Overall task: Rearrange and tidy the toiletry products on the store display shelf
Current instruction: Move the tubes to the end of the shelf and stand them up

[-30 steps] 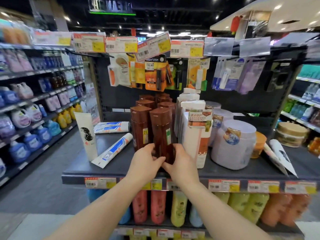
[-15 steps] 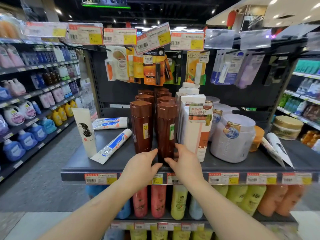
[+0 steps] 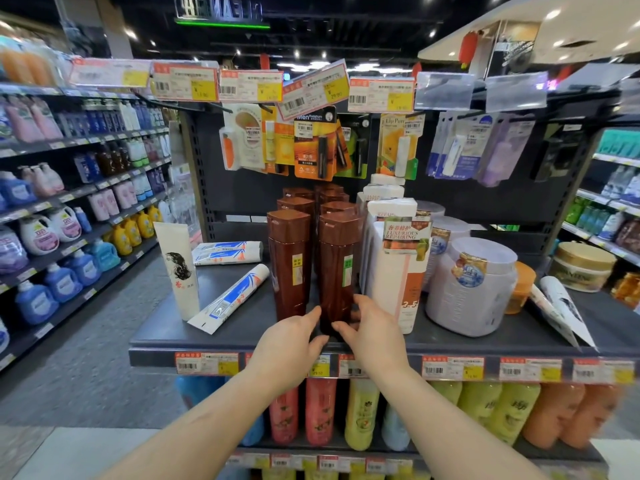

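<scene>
in the head view, both hands are at the foot of the front right brown bottle (image 3: 337, 271), which stands upright near the front edge of the dark display shelf (image 3: 242, 337). the left hand (image 3: 289, 344) has its fingers almost straight and close together, and the tips touch the lower left side of the bottle. the right hand (image 3: 372, 329) curves its fingers around the lower right side, so it holds the base lightly. a second brown bottle (image 3: 289, 265) stands just beside it on the left, with more of the same kind in two rows behind.

to do this step well, i think the bottle must be moved from the base and not from the cap, slowly, because it is tall and narrow and may fall on its neighbours. it should end in line with the left bottle, label to the front.

on the same shelf a white tube (image 3: 176, 268) stands upright, and a blue and white tube (image 3: 230, 296) lies loose beside it; these probably need tidying later. on the right are a white bottle (image 3: 394, 265) and a pale round jar (image 3: 471, 289). price tags run along the shelf edge, small packets hang above, and more aisles of bottles are on both sides.
</scene>
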The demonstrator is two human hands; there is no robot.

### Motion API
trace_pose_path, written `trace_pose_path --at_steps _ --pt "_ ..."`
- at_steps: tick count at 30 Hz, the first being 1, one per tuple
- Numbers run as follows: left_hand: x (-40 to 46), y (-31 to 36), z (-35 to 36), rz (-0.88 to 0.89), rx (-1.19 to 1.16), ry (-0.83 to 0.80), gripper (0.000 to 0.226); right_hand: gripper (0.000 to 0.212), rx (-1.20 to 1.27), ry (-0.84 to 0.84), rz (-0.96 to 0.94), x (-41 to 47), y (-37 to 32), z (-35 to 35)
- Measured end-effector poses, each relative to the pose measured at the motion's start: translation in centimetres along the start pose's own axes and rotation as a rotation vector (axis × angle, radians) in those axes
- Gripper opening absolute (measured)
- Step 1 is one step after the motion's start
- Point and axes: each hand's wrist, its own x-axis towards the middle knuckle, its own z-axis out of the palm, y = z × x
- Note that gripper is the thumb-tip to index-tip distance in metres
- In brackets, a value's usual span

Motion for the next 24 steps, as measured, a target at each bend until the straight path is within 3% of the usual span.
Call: trace_pose_path --at_steps 9,13,24 --pt "-0.1 -0.1 0.0 -0.008 0.011 0.02 0.055 0.048 0.027 -0.056 -0.006 0.0 -0.1 -0.7" --pt "-0.5 -0.4 -1.0 -0.033 -0.048 0.093 0.055 0.059 0.011 -0.04 0.007 -0.7 -0.4 -2.2" --pt "-5.4 -1.7 -3.2 -0.242 -0.127 0.306 0.041 0.044 0.151 -0.161 -0.164 -3.5 -4.0 -0.6"
